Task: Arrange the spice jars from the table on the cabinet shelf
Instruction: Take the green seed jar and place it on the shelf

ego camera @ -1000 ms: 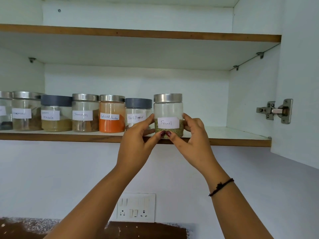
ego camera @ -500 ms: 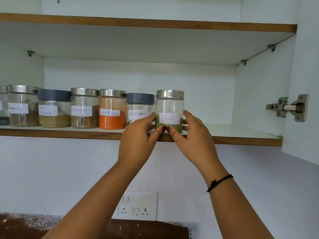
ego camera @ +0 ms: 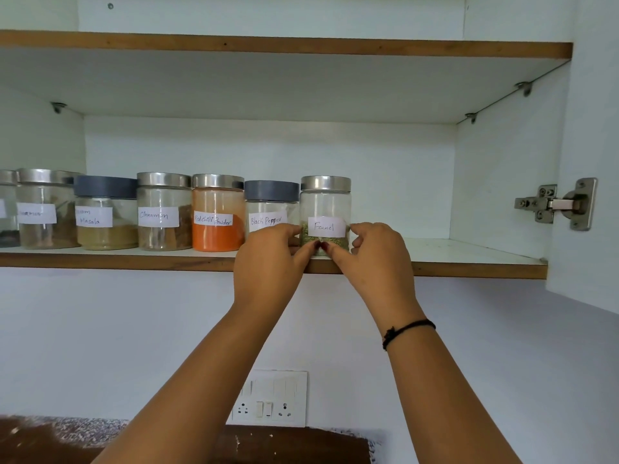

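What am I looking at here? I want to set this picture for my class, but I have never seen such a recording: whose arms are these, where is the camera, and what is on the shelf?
There is no machine here. The camera sits on a person's head and looks forward, so the two arms reaching up are that person's own. The left hand and the right hand grip the lower part of the fennel jar. It appears to stand near the front edge of the shelf in an open cabinet, at the right end of a row. Going left from it are the black pepper jar, red chilli powder jar, cinnamon jar and masala jar. Further jars have labels too unclear to read. A switch panel is on the wall below.
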{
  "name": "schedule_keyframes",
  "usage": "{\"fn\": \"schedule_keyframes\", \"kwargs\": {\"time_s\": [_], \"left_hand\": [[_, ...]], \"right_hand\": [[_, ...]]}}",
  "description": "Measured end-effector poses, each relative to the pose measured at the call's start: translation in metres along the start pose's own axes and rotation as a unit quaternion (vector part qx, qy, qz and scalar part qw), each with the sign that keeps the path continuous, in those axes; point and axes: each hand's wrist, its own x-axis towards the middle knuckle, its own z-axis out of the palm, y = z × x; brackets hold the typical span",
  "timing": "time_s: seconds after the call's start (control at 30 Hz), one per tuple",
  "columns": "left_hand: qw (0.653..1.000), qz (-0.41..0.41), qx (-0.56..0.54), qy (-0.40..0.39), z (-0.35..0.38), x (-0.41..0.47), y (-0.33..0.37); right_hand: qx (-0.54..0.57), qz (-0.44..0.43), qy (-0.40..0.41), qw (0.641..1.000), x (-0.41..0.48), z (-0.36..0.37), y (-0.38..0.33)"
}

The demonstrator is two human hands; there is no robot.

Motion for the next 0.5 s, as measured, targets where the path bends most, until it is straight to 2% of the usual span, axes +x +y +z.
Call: {"fn": "schedule_keyframes", "kwargs": {"time_s": [0.23, 0.5], "left_hand": [[0.999, -0.023, 0.046, -0.009, 0.0016, 0.007, 0.0019], [0.999, -0.012, 0.041, 0.0, 0.0032, 0.0036, -0.001]], "right_hand": [[-0.023, 0.014, 0.009, 1.0, 0.0048, 0.0046, -0.0004], [0.004, 0.016, 0.031, 0.999, 0.0008, 0.0063, 0.0014]]}}
